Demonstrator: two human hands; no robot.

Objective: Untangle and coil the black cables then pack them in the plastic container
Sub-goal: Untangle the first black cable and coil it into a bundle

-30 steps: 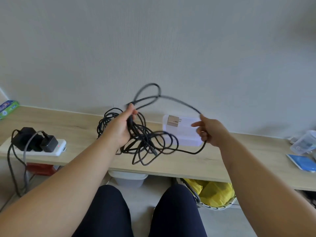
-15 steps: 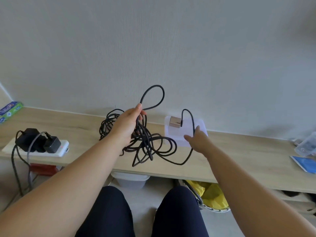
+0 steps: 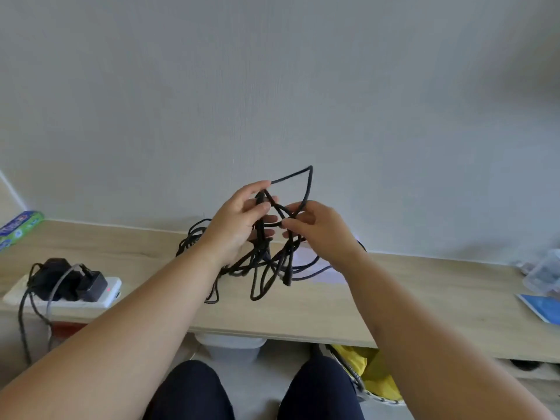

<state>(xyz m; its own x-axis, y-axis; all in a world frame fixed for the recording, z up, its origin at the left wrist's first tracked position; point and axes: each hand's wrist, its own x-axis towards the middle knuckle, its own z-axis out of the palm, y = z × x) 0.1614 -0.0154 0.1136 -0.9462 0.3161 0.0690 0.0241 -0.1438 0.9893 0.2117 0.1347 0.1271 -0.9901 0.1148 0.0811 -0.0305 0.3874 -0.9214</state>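
A tangled bundle of black cables (image 3: 266,268) hangs above the wooden shelf (image 3: 394,304), with loops trailing down onto it. My left hand (image 3: 236,222) grips the top of the bundle. My right hand (image 3: 321,231) pinches one strand next to it, and a loop (image 3: 307,183) sticks up between the hands. More black cable (image 3: 194,234) lies on the shelf behind my left wrist. The clear plastic container (image 3: 327,274) sits against the wall, mostly hidden by my right hand and forearm.
A white power strip (image 3: 100,295) with black adapters plugged in lies at the shelf's left. A green box (image 3: 18,228) is at far left. A small clear box (image 3: 545,271) and a blue item (image 3: 542,307) sit at right. A basket with yellow contents (image 3: 369,374) stands below.
My right hand left the container area and came up to the bundle, pinching a strand. My left hand lifted the bundle higher; the upper loop changed shape.
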